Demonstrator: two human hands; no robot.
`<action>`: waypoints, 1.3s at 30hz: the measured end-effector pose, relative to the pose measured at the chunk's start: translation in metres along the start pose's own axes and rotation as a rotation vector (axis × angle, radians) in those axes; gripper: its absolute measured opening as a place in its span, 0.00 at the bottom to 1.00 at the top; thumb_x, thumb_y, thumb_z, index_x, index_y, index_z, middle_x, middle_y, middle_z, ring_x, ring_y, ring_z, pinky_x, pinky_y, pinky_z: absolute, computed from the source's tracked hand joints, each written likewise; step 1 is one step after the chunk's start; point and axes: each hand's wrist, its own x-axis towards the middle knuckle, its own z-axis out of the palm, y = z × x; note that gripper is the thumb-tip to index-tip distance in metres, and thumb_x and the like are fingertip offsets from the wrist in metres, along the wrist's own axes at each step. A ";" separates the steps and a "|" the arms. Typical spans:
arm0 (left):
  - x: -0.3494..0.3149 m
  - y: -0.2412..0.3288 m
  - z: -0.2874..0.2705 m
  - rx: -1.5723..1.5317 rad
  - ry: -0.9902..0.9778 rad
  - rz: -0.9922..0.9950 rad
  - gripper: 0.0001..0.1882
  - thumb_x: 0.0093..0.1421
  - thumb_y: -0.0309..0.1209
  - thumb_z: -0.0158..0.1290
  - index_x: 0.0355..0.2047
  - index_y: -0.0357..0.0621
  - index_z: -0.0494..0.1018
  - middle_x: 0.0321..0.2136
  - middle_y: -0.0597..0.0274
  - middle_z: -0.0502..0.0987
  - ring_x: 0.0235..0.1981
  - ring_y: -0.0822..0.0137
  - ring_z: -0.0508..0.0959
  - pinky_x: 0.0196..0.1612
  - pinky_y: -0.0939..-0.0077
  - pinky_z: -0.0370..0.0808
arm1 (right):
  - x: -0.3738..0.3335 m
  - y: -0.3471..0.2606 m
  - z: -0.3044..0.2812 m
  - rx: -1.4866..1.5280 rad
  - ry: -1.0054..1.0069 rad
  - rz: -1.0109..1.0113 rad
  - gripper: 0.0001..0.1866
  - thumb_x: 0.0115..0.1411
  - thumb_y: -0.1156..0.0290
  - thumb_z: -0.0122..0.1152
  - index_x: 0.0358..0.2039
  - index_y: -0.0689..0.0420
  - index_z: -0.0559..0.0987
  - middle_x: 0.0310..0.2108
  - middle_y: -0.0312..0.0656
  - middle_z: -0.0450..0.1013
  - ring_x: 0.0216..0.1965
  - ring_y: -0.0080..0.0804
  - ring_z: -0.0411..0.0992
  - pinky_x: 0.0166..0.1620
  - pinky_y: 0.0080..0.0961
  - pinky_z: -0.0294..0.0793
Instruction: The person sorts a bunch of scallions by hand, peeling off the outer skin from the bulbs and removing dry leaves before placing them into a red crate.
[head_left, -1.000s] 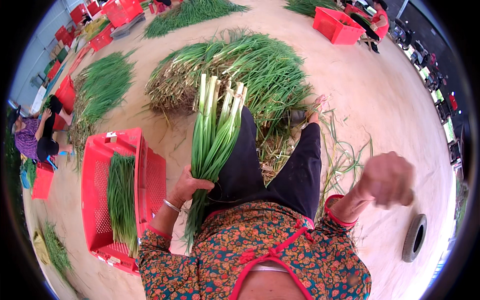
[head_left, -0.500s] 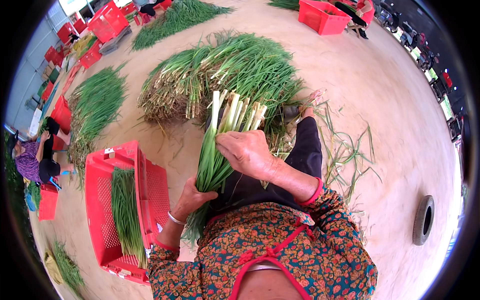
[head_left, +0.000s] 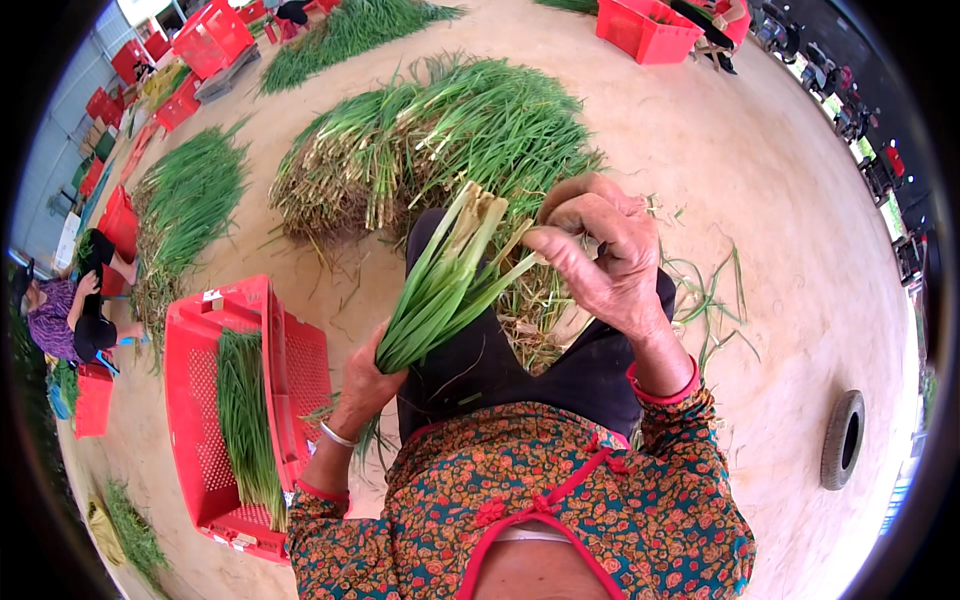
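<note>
Head view: pale-ended green bunch (head_left: pixel 432 305)

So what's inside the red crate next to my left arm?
The red crate holds long green stalks, with its perforated red surface bare to their left. Whatever lies beneath the stalks is covered and cannot be seen.
</note>
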 end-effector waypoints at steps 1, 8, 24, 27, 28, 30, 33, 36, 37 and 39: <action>0.003 0.004 -0.001 0.100 0.039 0.060 0.26 0.46 0.22 0.56 0.48 0.43 0.69 0.36 0.52 0.77 0.37 0.56 0.78 0.39 0.69 0.74 | 0.005 -0.004 0.004 -0.080 -0.013 -0.075 0.09 0.46 0.73 0.68 0.25 0.59 0.74 0.25 0.40 0.70 0.26 0.36 0.69 0.30 0.28 0.69; 0.011 0.005 0.000 0.332 0.190 0.239 0.26 0.46 0.24 0.57 0.49 0.45 0.69 0.38 0.51 0.77 0.38 0.50 0.77 0.38 0.63 0.74 | 0.002 0.024 0.038 -0.556 -0.375 -0.214 0.10 0.44 0.69 0.64 0.28 0.55 0.75 0.32 0.37 0.69 0.44 0.37 0.66 0.46 0.34 0.62; 0.019 -0.001 0.008 0.700 0.259 0.249 0.22 0.53 0.24 0.51 0.50 0.50 0.68 0.31 0.55 0.74 0.30 0.52 0.76 0.26 0.62 0.73 | -0.057 0.077 0.061 -0.122 -0.477 0.139 0.07 0.45 0.73 0.63 0.28 0.54 0.80 0.30 0.37 0.74 0.37 0.38 0.71 0.38 0.34 0.67; 0.019 -0.002 0.011 0.693 0.270 0.236 0.23 0.53 0.24 0.51 0.50 0.50 0.67 0.32 0.55 0.74 0.30 0.52 0.77 0.26 0.62 0.73 | -0.056 0.065 0.059 -0.263 -0.483 0.079 0.06 0.45 0.74 0.61 0.27 0.55 0.77 0.27 0.37 0.71 0.34 0.37 0.70 0.34 0.33 0.63; 0.019 -0.001 0.012 0.699 0.267 0.221 0.23 0.52 0.24 0.51 0.50 0.51 0.67 0.32 0.55 0.74 0.31 0.52 0.77 0.27 0.62 0.73 | -0.058 0.065 0.060 -0.250 -0.457 0.069 0.05 0.46 0.74 0.60 0.26 0.56 0.75 0.26 0.37 0.69 0.33 0.36 0.69 0.34 0.33 0.62; 0.019 -0.002 0.012 0.703 0.274 0.222 0.26 0.50 0.23 0.51 0.52 0.52 0.66 0.32 0.56 0.74 0.30 0.51 0.76 0.26 0.61 0.73 | -0.065 0.067 0.062 -0.225 -0.407 0.050 0.03 0.48 0.74 0.58 0.24 0.56 0.73 0.25 0.37 0.66 0.32 0.35 0.67 0.35 0.33 0.61; 0.019 -0.009 0.015 0.701 0.291 0.249 0.31 0.46 0.22 0.51 0.54 0.54 0.65 0.30 0.57 0.72 0.27 0.51 0.75 0.24 0.60 0.72 | -0.073 0.079 0.064 -0.265 -0.383 -0.014 0.06 0.49 0.73 0.58 0.27 0.58 0.72 0.26 0.39 0.66 0.34 0.38 0.68 0.36 0.32 0.63; 0.018 -0.008 0.016 0.708 0.287 0.243 0.31 0.46 0.22 0.51 0.54 0.54 0.64 0.30 0.57 0.72 0.26 0.51 0.75 0.24 0.59 0.72 | -0.077 0.089 0.062 -0.268 -0.441 -0.030 0.07 0.50 0.72 0.59 0.29 0.57 0.72 0.28 0.39 0.67 0.35 0.39 0.69 0.37 0.33 0.63; 0.018 -0.008 0.016 0.708 0.287 0.245 0.31 0.46 0.22 0.51 0.54 0.54 0.64 0.30 0.57 0.72 0.26 0.51 0.75 0.24 0.60 0.72 | -0.077 0.090 0.062 -0.266 -0.469 -0.030 0.08 0.50 0.71 0.59 0.30 0.57 0.72 0.29 0.40 0.67 0.36 0.39 0.69 0.37 0.33 0.64; 0.018 -0.008 0.017 0.710 0.284 0.242 0.32 0.46 0.22 0.51 0.54 0.53 0.64 0.30 0.57 0.71 0.26 0.51 0.75 0.25 0.60 0.72 | -0.073 0.084 0.059 -0.252 -0.520 -0.021 0.08 0.50 0.70 0.60 0.31 0.56 0.74 0.30 0.39 0.70 0.37 0.38 0.70 0.38 0.33 0.64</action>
